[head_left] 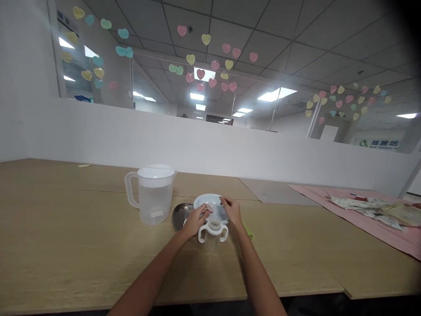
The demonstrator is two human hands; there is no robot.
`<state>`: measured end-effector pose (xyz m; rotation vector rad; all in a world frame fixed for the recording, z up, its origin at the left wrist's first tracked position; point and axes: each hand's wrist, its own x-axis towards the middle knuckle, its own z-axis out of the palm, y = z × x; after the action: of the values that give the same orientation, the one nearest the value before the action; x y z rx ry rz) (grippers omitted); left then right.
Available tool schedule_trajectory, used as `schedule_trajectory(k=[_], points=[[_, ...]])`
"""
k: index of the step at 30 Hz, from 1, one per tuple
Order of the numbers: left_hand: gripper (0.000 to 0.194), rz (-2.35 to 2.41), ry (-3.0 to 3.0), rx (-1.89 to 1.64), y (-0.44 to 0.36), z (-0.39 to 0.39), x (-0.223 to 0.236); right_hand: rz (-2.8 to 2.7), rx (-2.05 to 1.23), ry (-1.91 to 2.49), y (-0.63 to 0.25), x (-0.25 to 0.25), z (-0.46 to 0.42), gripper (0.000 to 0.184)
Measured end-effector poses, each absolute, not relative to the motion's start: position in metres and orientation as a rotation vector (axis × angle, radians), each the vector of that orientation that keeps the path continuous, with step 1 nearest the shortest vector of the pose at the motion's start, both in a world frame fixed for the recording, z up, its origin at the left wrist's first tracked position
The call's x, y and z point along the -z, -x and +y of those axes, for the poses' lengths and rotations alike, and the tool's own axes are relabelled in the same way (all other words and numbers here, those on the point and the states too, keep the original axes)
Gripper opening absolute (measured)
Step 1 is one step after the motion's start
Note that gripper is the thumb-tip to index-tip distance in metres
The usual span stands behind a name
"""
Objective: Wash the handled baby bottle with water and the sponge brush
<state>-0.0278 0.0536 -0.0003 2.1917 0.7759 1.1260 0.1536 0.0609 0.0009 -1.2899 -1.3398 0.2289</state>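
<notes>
My left hand (pixel 195 220) is closed, with thumb and fingers pinching a small clear piece (pixel 211 207) whose exact kind I cannot make out. Close by on the right, the fingertips of my right hand (pixel 232 211) are drawn together; anything between them is too small to name. Below both hands a clear baby bottle (pixel 212 242) stands upright and uncapped, with a white two-handled ring (pixel 224 232) around its neck. Behind the hands lies a pale, shallow bowl (pixel 201 199). A round metal dish (pixel 178 215) is partly hidden behind my left hand.
To the left stands a translucent measuring jug (pixel 154 199) with liquid in it. A green utensil (pixel 248 231) lies beside my right wrist, partly covered. Packets (pixel 371 208) rest on a pink cloth (pixel 315 194) at the right. A low white wall (pixel 197 145) bounds the wooden table (pixel 82 245).
</notes>
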Motion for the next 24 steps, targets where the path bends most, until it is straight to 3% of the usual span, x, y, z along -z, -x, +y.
schedule_trajectory(k=[7,15,24], points=[[0.028,0.836,-2.251,-1.174,0.026,0.054,0.005,-1.249,-0.429,1.186,-0.159,-0.003,0.059,0.052],[0.024,0.887,-2.254,-1.148,0.025,0.057,0.008,-1.115,-0.775,0.888,-0.153,-0.014,0.053,0.037],[0.029,1.050,-2.340,-1.309,0.027,0.058,0.009,-0.700,-0.695,0.614,-0.173,-0.022,0.044,0.030]])
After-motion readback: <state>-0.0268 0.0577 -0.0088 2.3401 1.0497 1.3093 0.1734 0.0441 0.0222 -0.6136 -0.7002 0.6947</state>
